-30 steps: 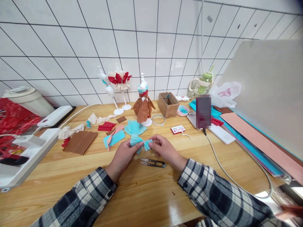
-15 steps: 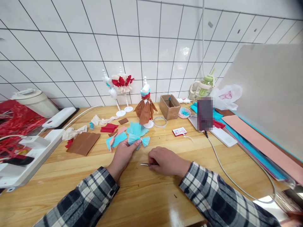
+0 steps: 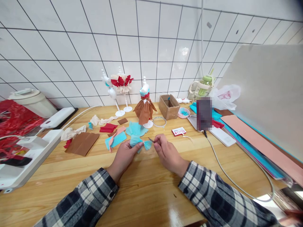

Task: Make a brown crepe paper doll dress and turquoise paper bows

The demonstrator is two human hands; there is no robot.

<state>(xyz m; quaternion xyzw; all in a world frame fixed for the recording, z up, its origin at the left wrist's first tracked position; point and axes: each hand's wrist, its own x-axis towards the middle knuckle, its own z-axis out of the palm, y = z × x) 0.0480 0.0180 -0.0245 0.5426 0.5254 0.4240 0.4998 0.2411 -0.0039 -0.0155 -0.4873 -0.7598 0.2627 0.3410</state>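
Note:
My left hand (image 3: 125, 156) pinches a light blue paper bow (image 3: 147, 144), gathered at its middle. Just right of the bow, my right hand (image 3: 168, 153) grips a thin metal tool (image 3: 151, 139), its tip pointing left toward the bow's edge. Behind the bow lies a light blue paper piece (image 3: 136, 128). Further back stands a small white dress form in a brown paper skirt (image 3: 145, 109) with a red and blue top.
Two more dress forms (image 3: 121, 82) stand back left. Paper scraps (image 3: 82, 143) lie at left beside a power strip (image 3: 44, 151). A cardboard box (image 3: 169, 107), pink dish (image 3: 184, 113), ring (image 3: 159, 121), thread card (image 3: 179, 131), white cable (image 3: 227, 175) and paper sheets (image 3: 255, 138) are to the right.
My right hand has risen from the table and turned, bringing the metal tool up close to the bow. My left hand has shifted slightly right with the bow.

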